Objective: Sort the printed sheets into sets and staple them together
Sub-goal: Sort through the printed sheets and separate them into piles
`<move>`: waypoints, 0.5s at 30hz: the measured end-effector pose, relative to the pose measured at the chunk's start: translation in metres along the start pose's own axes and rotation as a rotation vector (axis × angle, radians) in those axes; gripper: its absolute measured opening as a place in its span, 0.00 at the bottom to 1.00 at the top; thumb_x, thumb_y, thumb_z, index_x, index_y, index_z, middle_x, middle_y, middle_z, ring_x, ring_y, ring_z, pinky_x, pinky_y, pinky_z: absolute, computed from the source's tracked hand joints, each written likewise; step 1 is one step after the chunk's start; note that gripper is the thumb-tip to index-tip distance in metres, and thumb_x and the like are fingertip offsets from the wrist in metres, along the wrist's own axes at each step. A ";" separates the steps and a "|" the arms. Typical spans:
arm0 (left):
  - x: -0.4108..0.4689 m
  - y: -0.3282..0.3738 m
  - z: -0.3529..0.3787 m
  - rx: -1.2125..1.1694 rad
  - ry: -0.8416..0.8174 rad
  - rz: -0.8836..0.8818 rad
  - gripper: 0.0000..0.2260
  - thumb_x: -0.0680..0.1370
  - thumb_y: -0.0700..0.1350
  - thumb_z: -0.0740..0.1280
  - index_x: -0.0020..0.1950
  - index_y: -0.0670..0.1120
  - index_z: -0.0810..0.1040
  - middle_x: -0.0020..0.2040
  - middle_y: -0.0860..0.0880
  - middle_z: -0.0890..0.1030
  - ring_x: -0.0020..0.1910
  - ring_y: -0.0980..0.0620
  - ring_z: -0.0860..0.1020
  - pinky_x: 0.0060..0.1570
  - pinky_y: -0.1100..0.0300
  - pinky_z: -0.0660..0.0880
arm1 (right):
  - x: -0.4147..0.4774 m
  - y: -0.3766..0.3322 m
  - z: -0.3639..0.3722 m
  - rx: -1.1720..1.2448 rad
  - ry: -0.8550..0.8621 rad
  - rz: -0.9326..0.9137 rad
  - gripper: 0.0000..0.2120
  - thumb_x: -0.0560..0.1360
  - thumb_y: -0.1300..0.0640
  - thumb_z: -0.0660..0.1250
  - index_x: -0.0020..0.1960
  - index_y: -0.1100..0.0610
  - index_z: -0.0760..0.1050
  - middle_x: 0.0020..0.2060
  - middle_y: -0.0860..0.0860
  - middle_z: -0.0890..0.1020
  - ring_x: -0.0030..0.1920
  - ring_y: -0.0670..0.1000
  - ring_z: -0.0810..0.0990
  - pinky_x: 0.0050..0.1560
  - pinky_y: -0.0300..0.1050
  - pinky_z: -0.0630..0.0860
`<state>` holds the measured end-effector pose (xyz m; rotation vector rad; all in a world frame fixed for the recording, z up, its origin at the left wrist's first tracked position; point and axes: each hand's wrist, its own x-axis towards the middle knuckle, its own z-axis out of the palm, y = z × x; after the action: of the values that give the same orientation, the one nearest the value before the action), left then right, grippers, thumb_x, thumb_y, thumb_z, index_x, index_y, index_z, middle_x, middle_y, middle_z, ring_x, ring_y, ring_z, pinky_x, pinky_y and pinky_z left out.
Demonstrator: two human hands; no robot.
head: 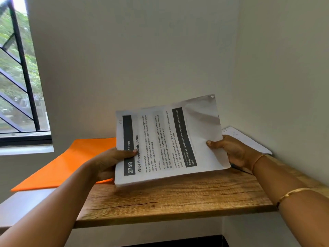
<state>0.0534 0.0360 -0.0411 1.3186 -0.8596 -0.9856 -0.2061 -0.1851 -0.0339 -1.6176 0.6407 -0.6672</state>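
I hold a stack of printed sheets above a wooden shelf, its lower edge close to the wood. The top sheet reads "2748 Wipe Baseboards Clean", with the text running sideways. My left hand grips the stack's left edge, thumb laid across the print. My right hand grips the right edge, thumb on top. The top right corner of the stack is creased. More white sheets lie on the shelf behind my right hand, against the wall. No stapler is in view.
An orange folder lies on the shelf's left part and juts out over its left edge. Walls close the shelf in at the back and right. A barred window is at the left. A gold bangle is on my right wrist.
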 end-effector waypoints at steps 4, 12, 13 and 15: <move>0.006 -0.002 0.007 0.065 0.130 0.070 0.10 0.75 0.38 0.65 0.56 0.42 0.73 0.43 0.41 0.84 0.41 0.44 0.84 0.36 0.51 0.82 | 0.002 -0.006 0.004 -0.115 0.067 -0.018 0.15 0.76 0.57 0.66 0.61 0.61 0.73 0.46 0.55 0.79 0.45 0.54 0.77 0.43 0.46 0.74; 0.017 -0.009 0.025 -0.216 0.489 0.229 0.06 0.78 0.36 0.63 0.55 0.41 0.74 0.49 0.42 0.80 0.42 0.47 0.80 0.39 0.51 0.77 | 0.007 -0.006 0.029 0.031 0.280 0.051 0.35 0.77 0.44 0.63 0.77 0.52 0.51 0.71 0.58 0.66 0.65 0.59 0.70 0.57 0.53 0.73; 0.019 -0.009 0.031 -0.274 0.516 0.249 0.08 0.78 0.35 0.63 0.57 0.41 0.73 0.50 0.43 0.80 0.41 0.47 0.79 0.42 0.51 0.76 | 0.005 -0.005 0.037 0.169 0.213 0.093 0.34 0.77 0.43 0.63 0.76 0.54 0.54 0.69 0.59 0.67 0.63 0.59 0.72 0.58 0.53 0.73; 0.022 -0.010 0.046 -0.366 0.544 0.274 0.10 0.79 0.35 0.62 0.59 0.42 0.72 0.47 0.45 0.79 0.41 0.48 0.79 0.46 0.49 0.75 | 0.004 -0.003 0.055 0.376 0.021 0.190 0.31 0.76 0.42 0.62 0.73 0.55 0.58 0.64 0.62 0.71 0.59 0.60 0.75 0.59 0.54 0.73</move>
<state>0.0180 -0.0016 -0.0484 1.0426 -0.4004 -0.4964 -0.1625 -0.1506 -0.0375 -1.1882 0.6325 -0.6229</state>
